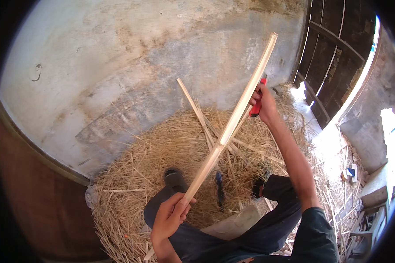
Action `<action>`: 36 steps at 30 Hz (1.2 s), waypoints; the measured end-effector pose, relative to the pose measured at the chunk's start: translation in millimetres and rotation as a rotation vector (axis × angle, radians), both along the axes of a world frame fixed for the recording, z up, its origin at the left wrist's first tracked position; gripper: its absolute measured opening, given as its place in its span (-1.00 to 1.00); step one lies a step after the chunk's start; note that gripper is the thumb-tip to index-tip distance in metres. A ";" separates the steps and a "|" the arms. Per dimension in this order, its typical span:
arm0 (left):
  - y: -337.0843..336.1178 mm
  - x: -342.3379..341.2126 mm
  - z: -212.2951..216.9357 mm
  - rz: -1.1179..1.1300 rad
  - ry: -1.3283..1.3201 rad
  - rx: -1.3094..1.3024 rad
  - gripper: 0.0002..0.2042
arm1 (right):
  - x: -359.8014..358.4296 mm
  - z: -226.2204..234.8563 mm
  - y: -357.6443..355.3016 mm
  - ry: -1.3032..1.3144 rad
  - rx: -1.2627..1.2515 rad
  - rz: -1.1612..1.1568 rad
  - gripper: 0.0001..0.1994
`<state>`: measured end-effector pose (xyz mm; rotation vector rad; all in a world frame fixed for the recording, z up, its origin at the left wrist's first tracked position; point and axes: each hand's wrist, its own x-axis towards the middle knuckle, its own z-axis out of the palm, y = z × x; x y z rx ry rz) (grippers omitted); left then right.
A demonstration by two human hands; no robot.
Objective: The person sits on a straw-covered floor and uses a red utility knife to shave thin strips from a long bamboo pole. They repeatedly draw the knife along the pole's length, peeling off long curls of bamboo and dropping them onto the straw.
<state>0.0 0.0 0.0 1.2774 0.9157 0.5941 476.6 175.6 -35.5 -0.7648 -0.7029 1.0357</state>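
A long pale strip of split wood or bamboo [239,113] runs slantwise across the view, from my lap up to the far right. My left hand [169,219] is closed around its near, lower end. In my right hand [266,103] is a red-and-black utility knife [255,108], held against or close beside the strip's upper part; the blade cannot be made out. The fingers of this hand partly hide behind the strip and the knife. Below, another pale strip [193,101] leans upward from the heap, crossing others.
Straw-like shavings [136,175] cover the floor around my feet. A dark narrow tool [220,188] lies between my legs. Behind stands a stained plaster wall [118,65], with a dark plank door [324,57] at right. A small white-and-blue object [351,172] sits on the floor.
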 end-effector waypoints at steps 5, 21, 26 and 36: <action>-10.4 10.3 -15.1 -0.013 -0.029 0.010 -0.67 | -51.7 69.4 -81.9 -0.017 -0.009 -0.005 -0.63; 5.5 65.5 -15.4 -0.162 0.121 0.291 -0.64 | -111.6 56.3 -152.4 -0.083 -0.033 -0.081 -0.65; 16.7 84.9 -12.0 -0.282 0.053 -0.024 -0.67 | -103.2 64.4 -159.5 -0.266 -0.148 0.013 -0.73; -0.5 85.7 -15.4 0.052 0.160 0.261 -0.52 | -105.7 35.7 -198.9 -1.304 0.181 -0.197 -0.60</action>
